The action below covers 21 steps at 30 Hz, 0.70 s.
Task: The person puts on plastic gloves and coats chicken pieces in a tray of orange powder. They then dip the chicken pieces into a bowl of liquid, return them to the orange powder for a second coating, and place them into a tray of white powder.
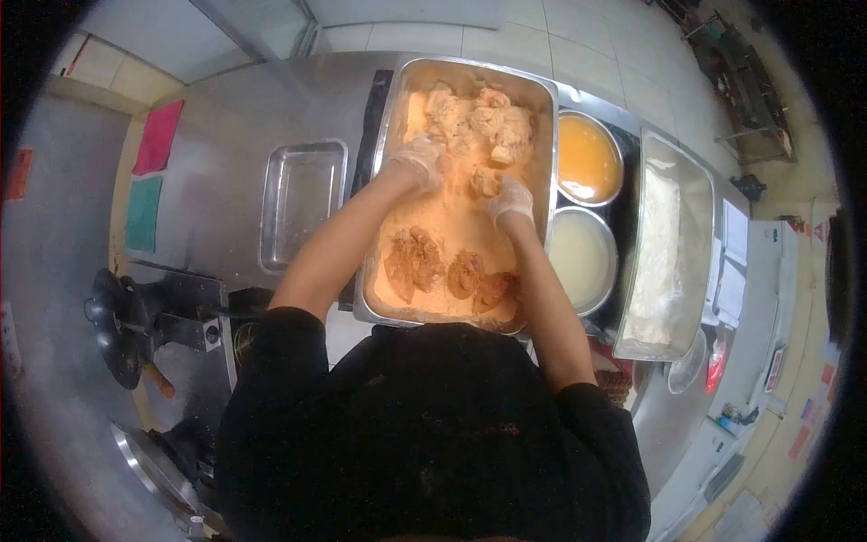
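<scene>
A deep steel tray (368, 280) holds orange seasoned flour (452, 217) and several pieces of meat that look like chicken. My left hand (421, 161), in a clear plastic glove, reaches into the flour near the tray's left wall, its fingers largely hidden. On the right, my gloved right hand (511, 199) grips a flour-coated chicken piece (486, 183). Pale coated chicken pieces (506, 131) are heaped at the far end. Nearer my body lie darker, wet-looking chicken pieces (415, 257), only partly dusted.
Right of the tray stand a bowl of orange liquid (589, 158) and a bowl of pale liquid (581, 257). Beyond them is a long steel pan (632, 316) with white powder. A shallow metal tray (266, 212) sits on the counter at left.
</scene>
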Each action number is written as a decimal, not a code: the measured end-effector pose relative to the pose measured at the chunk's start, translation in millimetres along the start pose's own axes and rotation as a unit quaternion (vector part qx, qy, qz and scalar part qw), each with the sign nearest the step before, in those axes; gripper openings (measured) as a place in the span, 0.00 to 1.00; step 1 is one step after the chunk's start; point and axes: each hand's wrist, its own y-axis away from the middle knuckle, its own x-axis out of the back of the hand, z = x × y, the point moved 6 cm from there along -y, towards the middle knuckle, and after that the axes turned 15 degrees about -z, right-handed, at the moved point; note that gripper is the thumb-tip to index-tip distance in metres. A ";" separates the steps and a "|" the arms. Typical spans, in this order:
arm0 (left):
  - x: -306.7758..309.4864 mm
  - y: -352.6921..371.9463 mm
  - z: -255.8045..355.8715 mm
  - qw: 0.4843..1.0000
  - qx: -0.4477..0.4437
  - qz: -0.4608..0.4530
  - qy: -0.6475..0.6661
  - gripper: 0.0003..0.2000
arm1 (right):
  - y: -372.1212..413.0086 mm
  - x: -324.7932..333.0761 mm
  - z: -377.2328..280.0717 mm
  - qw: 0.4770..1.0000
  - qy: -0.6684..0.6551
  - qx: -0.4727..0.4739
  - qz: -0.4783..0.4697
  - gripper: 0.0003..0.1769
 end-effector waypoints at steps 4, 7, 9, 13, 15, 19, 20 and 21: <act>-5.3 -12.5 -18.3 0.991 0.060 0.082 0.083 0.23 | 3.1 -5.4 5.3 0.973 0.156 -0.054 -0.160 0.29; -9.0 -25.5 -22.3 0.989 0.104 -0.014 0.106 0.23 | 14.1 10.1 -7.7 0.984 0.138 -0.024 -0.113 0.24; -1.3 -14.2 -16.1 0.989 0.114 -0.024 0.096 0.23 | 20.5 18.5 -16.4 0.988 0.134 -0.007 -0.078 0.22; -4.9 -1.2 -16.3 0.963 0.090 -0.017 0.255 0.22 | 25.0 25.5 -27.2 0.993 0.106 0.042 -0.004 0.14; -13.5 0.8 -18.0 0.956 0.070 -0.032 0.282 0.22 | 26.5 27.0 -28.9 0.991 0.099 0.081 0.041 0.13; -28.7 2.2 -15.7 0.915 -0.011 -0.081 0.395 0.25 | 39.5 45.8 -43.1 0.992 0.041 0.119 -0.005 0.11; -29.7 4.6 -15.9 0.915 -0.010 -0.081 0.396 0.25 | 43.2 50.7 -45.1 0.995 0.010 0.091 -0.041 0.12; -27.7 11.1 -12.5 0.909 -0.021 -0.086 0.407 0.26 | 40.1 49.3 -40.8 0.995 0.009 0.091 -0.043 0.12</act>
